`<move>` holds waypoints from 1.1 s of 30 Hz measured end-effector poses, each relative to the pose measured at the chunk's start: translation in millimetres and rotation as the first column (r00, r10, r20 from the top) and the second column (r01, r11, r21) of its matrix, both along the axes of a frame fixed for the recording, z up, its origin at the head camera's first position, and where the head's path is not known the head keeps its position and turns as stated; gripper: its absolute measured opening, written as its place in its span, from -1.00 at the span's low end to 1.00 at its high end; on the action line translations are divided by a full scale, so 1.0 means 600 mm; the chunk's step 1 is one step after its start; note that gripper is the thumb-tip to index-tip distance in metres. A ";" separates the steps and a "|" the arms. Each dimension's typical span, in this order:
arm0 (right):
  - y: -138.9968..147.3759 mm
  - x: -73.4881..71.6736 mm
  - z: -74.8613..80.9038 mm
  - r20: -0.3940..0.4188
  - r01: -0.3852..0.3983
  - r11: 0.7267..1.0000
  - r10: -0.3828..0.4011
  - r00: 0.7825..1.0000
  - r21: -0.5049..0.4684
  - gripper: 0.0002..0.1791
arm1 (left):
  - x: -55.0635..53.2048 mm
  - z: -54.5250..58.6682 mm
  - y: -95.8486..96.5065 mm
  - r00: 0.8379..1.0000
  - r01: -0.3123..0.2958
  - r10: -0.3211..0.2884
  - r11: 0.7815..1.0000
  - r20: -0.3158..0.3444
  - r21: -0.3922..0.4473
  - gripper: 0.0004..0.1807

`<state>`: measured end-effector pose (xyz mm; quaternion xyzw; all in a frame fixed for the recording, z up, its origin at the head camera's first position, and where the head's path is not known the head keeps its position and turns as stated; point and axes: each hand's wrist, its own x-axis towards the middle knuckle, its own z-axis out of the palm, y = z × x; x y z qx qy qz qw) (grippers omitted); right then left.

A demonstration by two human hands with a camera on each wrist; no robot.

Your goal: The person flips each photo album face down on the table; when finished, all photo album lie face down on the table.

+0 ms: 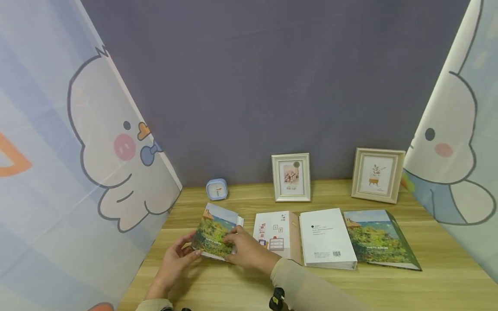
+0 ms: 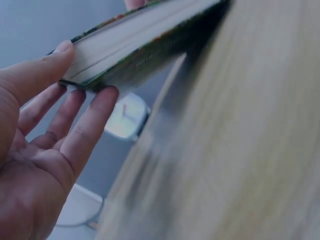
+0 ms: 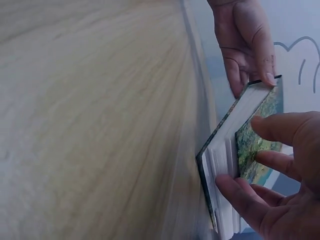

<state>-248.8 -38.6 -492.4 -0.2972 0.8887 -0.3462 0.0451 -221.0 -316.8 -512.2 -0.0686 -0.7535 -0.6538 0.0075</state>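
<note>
A photo album (image 1: 214, 231) with a painted garden-and-sea cover is held between both hands, its left side raised off the table. My left hand (image 1: 176, 258) pinches the left edge, thumb on the upper side and fingers underneath, as the left wrist view of the album (image 2: 135, 42) shows. At the opposite edge is my right hand (image 1: 249, 249). In the right wrist view, the right hand (image 3: 285, 175) has its thumb and a finger on the front cover and other fingers against the white pages (image 3: 225, 150). The cover stands slightly apart from the pages there.
A small blue clock (image 1: 216, 189) stands behind the album. To the right lie a pink-and-white album (image 1: 274, 233), a white album (image 1: 328, 237) and another garden-cover album (image 1: 375, 235). Two picture frames, one cream (image 1: 291, 177) and one beige (image 1: 378, 175), stand at the back.
</note>
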 end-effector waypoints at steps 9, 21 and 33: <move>0.006 0.005 0.015 0.045 0.008 0.995 -0.003 0.999 -0.098 -0.44 | 0.005 0.033 0.038 0.988 -0.030 0.028 1.000 -0.154 -0.007 -0.36; 0.018 0.006 0.033 0.164 0.022 0.957 0.027 0.986 -0.290 -0.48 | 0.000 0.051 0.080 0.980 0.025 -0.016 0.999 -0.199 0.043 -0.43; 0.027 0.000 0.047 0.204 0.091 0.904 -0.004 0.979 -0.419 -0.54 | -0.011 0.025 0.073 0.986 0.103 -0.103 0.995 -0.135 -0.004 -0.41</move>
